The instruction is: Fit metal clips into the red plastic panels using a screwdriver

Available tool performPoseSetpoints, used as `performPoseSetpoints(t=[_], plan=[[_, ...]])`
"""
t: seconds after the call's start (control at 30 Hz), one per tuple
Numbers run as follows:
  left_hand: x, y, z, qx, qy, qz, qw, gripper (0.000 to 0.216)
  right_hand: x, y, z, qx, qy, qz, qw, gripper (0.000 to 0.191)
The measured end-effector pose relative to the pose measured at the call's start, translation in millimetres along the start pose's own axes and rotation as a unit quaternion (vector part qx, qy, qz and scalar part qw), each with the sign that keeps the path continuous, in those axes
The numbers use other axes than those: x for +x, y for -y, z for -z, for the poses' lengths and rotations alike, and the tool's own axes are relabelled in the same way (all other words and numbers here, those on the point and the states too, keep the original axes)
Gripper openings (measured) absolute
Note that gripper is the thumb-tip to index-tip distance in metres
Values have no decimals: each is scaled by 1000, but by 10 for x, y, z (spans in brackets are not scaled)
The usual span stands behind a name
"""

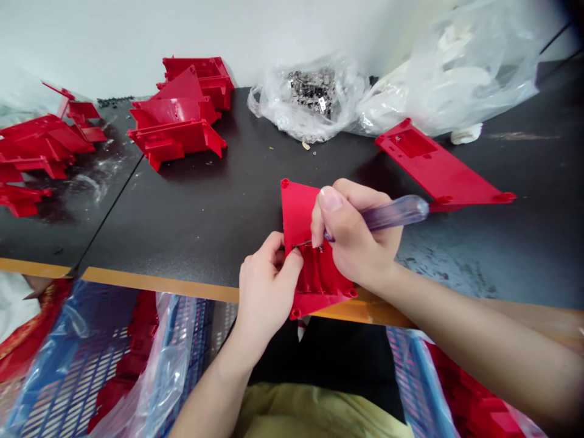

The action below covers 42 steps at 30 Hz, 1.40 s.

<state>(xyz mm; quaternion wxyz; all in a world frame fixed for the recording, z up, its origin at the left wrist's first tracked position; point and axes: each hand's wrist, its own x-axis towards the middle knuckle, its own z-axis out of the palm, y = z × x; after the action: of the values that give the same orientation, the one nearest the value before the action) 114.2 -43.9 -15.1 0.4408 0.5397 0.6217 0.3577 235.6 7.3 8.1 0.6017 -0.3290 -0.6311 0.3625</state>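
A flat red plastic part [298, 210] lies at the near edge of the black table [205, 213]. My left hand [267, 292] pinches its left edge with thumb and fingers closed on it. My right hand [356, 234] is wrapped round a screwdriver with a clear purple handle [396, 211]. The screwdriver's thin metal tip points left and rests on the part close to my left thumb. A small metal piece seems to sit at the tip, too small to name.
A second red plate [438, 167] lies right of the hands. Stacked red housings [182, 118] and more red parts [36, 152] sit at the back left. Plastic bags of metal pieces [312, 94] and white parts [456, 73] line the back. Blue crates [82, 365] stand below the table edge.
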Motion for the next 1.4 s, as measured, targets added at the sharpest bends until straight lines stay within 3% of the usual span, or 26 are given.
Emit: performPoseSetpoints(t=[0.73,0.9,1.17,1.4], plan=[[8,58,7,-11,-2,-21,1000,11,-13,1,-17,-70,46,76,994,48],[-3,63,11,-3,-1,-13,1000,12,27,-15,-35,-55,46,44,996,51],[-8,76,17,4,-6,-21,1000,14,107,48,-68,-38,96,11,995,57],[-14,71,34,-14,7,-12,1000,15,88,-14,-70,-2,72,-11,997,54]])
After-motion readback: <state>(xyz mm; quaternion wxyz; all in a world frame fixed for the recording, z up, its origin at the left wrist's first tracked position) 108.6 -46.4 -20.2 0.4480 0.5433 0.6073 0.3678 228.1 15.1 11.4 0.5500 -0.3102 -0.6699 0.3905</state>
